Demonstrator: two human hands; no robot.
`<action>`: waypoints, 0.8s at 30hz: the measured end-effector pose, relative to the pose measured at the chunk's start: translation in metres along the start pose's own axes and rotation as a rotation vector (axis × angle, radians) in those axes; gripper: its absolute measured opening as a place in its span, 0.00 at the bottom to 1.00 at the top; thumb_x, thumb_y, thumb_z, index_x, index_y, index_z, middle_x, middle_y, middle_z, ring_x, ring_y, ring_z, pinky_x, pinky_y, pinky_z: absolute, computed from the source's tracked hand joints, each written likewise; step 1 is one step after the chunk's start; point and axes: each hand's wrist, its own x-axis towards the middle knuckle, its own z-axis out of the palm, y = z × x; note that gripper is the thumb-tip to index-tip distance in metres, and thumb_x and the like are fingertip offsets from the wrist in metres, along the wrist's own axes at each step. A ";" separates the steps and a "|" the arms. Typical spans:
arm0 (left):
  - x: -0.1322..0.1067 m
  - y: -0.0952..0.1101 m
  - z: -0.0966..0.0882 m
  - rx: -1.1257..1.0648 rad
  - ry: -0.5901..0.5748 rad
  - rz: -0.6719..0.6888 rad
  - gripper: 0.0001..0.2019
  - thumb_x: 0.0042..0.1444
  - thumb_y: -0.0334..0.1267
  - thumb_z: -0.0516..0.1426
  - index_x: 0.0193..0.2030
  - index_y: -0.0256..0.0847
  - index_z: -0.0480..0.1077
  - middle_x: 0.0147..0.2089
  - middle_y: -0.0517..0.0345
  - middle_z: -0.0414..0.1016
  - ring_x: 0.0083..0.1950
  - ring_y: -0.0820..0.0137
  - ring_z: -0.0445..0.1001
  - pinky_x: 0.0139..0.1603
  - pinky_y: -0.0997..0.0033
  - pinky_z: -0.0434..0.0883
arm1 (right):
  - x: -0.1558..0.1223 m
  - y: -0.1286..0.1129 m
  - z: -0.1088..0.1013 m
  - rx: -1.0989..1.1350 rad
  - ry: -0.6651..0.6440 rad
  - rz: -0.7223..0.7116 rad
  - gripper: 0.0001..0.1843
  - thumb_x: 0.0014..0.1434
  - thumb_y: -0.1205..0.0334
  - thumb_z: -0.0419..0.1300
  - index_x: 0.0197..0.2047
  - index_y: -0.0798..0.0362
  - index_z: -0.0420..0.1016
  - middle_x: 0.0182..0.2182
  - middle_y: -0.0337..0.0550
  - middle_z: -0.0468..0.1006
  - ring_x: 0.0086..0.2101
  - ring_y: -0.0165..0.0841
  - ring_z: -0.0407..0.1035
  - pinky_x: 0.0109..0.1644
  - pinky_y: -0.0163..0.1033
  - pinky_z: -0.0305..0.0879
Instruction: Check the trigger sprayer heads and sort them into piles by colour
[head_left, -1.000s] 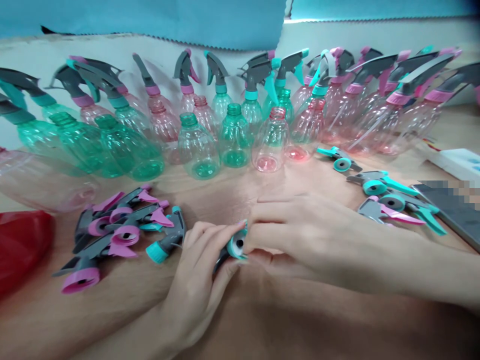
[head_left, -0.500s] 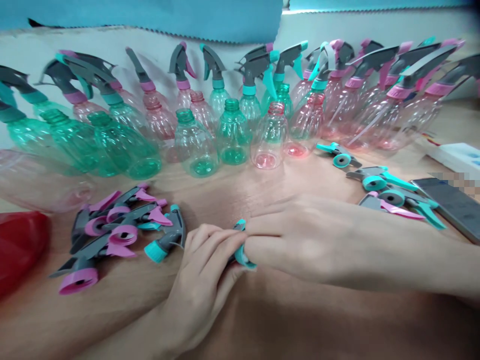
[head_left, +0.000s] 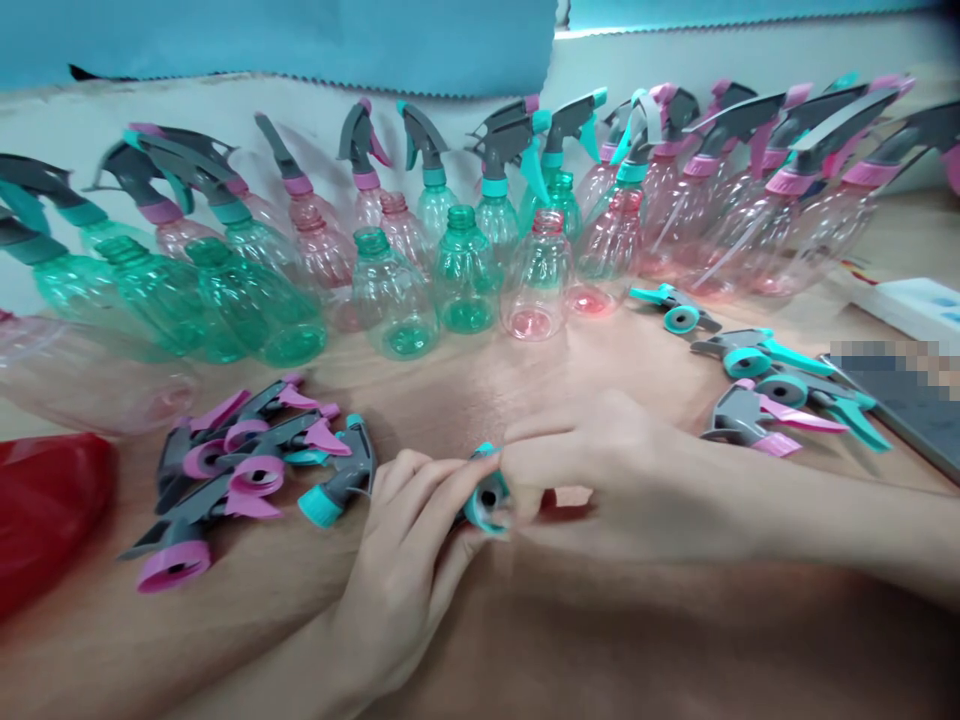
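Note:
A grey and turquoise trigger spray head lies across my left hand, whose fingers are closed around it. Its turquoise collar faces me, with a dark hole in the middle. My right hand comes in from the right, fingers curled and their tips against the collar. What those tips pinch is partly hidden. Left of my hands lies a turquoise-collared spray head, beside a pile of pink-collared spray heads. More spray heads, mostly turquoise, rest beyond my right forearm.
Capless green bottles and pink bottles stand in front of bottles fitted with spray heads along the wall. A pink bottle lies on its side. A red object is at the left edge, a dark phone at the right.
My right hand has drawn back slightly and its thumb side has turned, uncovering the collar's hole. My left hand keeps its grip. The view has shifted a little.

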 end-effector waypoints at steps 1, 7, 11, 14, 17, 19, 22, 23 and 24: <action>0.000 0.000 0.000 -0.003 0.007 -0.003 0.17 0.64 0.31 0.49 0.59 0.38 0.61 0.42 0.51 0.69 0.42 0.65 0.63 0.42 0.65 0.63 | -0.001 0.001 0.003 0.056 0.042 0.031 0.09 0.50 0.77 0.57 0.23 0.56 0.66 0.22 0.30 0.63 0.23 0.20 0.55 0.25 0.25 0.53; 0.002 -0.001 -0.001 0.019 0.045 -0.017 0.17 0.64 0.33 0.50 0.59 0.40 0.61 0.41 0.52 0.72 0.40 0.64 0.66 0.40 0.65 0.64 | -0.004 0.000 0.019 0.207 0.244 0.211 0.08 0.47 0.75 0.62 0.24 0.57 0.66 0.19 0.27 0.64 0.20 0.17 0.57 0.23 0.22 0.53; 0.002 -0.002 0.000 0.055 0.035 -0.007 0.17 0.64 0.36 0.49 0.59 0.42 0.61 0.41 0.52 0.72 0.39 0.64 0.66 0.40 0.63 0.64 | -0.004 -0.006 0.018 0.171 0.236 0.263 0.08 0.45 0.77 0.59 0.24 0.56 0.65 0.19 0.27 0.65 0.20 0.17 0.58 0.23 0.23 0.53; 0.001 -0.001 0.000 0.080 0.036 0.001 0.15 0.64 0.34 0.48 0.57 0.40 0.63 0.39 0.52 0.71 0.39 0.64 0.66 0.40 0.62 0.63 | -0.005 -0.011 0.017 0.151 0.242 0.265 0.08 0.44 0.76 0.57 0.23 0.55 0.62 0.19 0.27 0.64 0.21 0.18 0.58 0.24 0.24 0.53; 0.001 0.000 0.002 0.092 0.034 0.016 0.14 0.64 0.33 0.48 0.56 0.40 0.63 0.38 0.52 0.71 0.40 0.63 0.65 0.40 0.61 0.62 | -0.005 -0.013 0.020 0.112 0.281 0.230 0.08 0.42 0.76 0.55 0.23 0.55 0.60 0.21 0.28 0.62 0.22 0.19 0.56 0.25 0.25 0.52; 0.001 0.000 0.002 0.094 0.027 0.034 0.13 0.64 0.33 0.47 0.54 0.40 0.63 0.38 0.52 0.70 0.40 0.63 0.65 0.40 0.61 0.61 | -0.005 -0.013 0.022 0.104 0.284 0.231 0.08 0.42 0.76 0.54 0.24 0.55 0.61 0.22 0.28 0.62 0.22 0.18 0.55 0.25 0.25 0.51; 0.003 0.001 0.003 0.086 0.035 0.053 0.10 0.64 0.34 0.47 0.50 0.39 0.64 0.38 0.53 0.70 0.39 0.63 0.65 0.40 0.61 0.60 | -0.004 -0.013 0.023 0.107 0.264 0.268 0.08 0.42 0.75 0.53 0.26 0.54 0.61 0.23 0.28 0.62 0.22 0.18 0.55 0.25 0.25 0.52; 0.003 0.001 0.004 0.082 0.041 0.058 0.09 0.64 0.34 0.47 0.48 0.39 0.64 0.37 0.53 0.70 0.39 0.64 0.65 0.39 0.61 0.60 | -0.004 -0.013 0.023 0.090 0.255 0.277 0.07 0.43 0.74 0.53 0.26 0.54 0.60 0.23 0.29 0.62 0.23 0.19 0.55 0.25 0.25 0.52; 0.004 0.002 0.004 0.078 0.047 0.060 0.09 0.64 0.34 0.46 0.47 0.39 0.64 0.37 0.53 0.70 0.38 0.64 0.65 0.39 0.61 0.60 | -0.004 -0.014 0.023 0.053 0.240 0.286 0.07 0.43 0.74 0.53 0.26 0.54 0.60 0.23 0.29 0.63 0.23 0.20 0.55 0.25 0.26 0.52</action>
